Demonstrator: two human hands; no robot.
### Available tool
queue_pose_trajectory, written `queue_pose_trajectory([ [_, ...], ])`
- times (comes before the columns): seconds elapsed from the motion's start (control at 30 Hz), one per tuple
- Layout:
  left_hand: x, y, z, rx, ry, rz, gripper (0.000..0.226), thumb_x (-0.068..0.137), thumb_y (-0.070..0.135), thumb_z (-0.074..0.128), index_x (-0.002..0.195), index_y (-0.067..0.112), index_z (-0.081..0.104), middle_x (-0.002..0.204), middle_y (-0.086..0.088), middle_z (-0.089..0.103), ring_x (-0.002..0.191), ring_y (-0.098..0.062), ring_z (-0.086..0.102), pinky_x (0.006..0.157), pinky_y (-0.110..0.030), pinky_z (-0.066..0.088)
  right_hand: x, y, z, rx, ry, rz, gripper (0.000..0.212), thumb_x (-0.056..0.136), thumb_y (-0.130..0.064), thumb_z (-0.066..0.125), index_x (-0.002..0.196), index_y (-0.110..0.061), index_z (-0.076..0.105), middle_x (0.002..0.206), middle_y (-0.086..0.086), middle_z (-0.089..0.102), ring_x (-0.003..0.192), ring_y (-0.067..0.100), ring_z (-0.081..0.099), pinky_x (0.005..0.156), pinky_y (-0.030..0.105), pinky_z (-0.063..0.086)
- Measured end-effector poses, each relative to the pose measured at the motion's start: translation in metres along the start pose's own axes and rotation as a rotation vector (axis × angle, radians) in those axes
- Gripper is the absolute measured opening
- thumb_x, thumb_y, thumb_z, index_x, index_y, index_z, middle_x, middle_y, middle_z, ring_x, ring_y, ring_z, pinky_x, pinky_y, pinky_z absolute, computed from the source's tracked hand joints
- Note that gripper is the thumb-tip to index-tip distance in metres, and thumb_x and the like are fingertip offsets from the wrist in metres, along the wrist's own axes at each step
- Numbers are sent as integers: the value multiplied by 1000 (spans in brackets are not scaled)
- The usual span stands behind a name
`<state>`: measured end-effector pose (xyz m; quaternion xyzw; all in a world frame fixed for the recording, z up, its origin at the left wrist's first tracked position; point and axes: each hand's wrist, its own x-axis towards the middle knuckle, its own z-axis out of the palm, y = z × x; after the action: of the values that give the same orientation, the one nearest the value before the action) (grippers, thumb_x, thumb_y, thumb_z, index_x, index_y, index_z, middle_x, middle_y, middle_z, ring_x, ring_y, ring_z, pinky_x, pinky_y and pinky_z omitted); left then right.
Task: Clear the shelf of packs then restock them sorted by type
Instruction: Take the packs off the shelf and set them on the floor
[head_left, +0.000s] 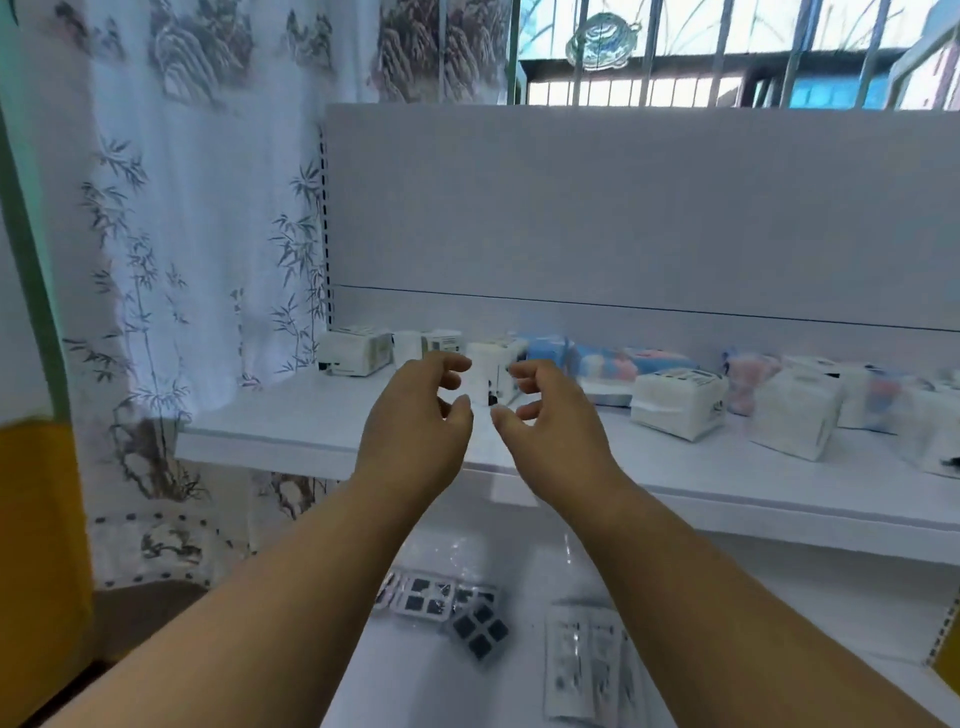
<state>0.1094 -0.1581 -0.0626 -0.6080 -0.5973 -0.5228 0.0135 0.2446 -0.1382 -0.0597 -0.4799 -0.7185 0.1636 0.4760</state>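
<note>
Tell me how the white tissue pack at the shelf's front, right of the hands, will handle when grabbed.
The white tissue pack looks soft-wrapped, so it probably squashes under the fingers. It is likely light for its bulk. Its flat base suggests it slides rather than rolls.

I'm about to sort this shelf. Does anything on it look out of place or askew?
Yes. The blue-and-pink printed packs sit between white paper-wrapped packs on the white shelf, so the types are mixed, and one white pack lies skewed.

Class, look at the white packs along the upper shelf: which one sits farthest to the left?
The white pack nearest the bamboo curtain. Every other pack on the shelf lies to its right, and neither hand touches it.
</note>
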Motion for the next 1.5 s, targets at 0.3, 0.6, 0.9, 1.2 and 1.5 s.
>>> queue_pose_trajectory([
  [0.3,138,-71,29,255,-93,8,43,87,30,66,128,28,52,122,-3,58,103,-22,57,84,-36,53,132,3,77,-511,43,95,52,93,-36,59,141,-34,39,139,10,38,127,30,39,100,43,44],
  [0.6,216,-130,79,443,-286,-170,48,79,47,69,122,30,54,110,-8,50,98,-29,59,91,-43,52,181,39,116,-518,45,294,69,83,-51,67,136,-25,31,130,16,36,110,36,54,89,41,48],
  [0.9,165,-106,29,-590,86,-552,51,86,30,69,131,37,48,123,-3,52,97,-24,62,82,-42,59,151,25,74,751,310,397,47,84,-20,73,125,-26,51,114,5,62,86,18,64,62,29,54],
  [1.2,14,-23,-42,-664,327,-598,17,92,33,56,107,38,61,113,4,66,100,-17,63,89,-41,55,45,-11,54,1055,-61,339,32,81,-20,77,103,-28,55,104,2,68,93,21,70,86,46,58],
  [1.5,-188,41,-125,-341,611,-604,37,89,45,59,125,39,57,122,4,61,102,-14,64,79,-29,55,-139,-56,12,1026,-392,221,37,87,-35,72,118,-30,53,112,-3,68,96,12,69,83,37,59],
])
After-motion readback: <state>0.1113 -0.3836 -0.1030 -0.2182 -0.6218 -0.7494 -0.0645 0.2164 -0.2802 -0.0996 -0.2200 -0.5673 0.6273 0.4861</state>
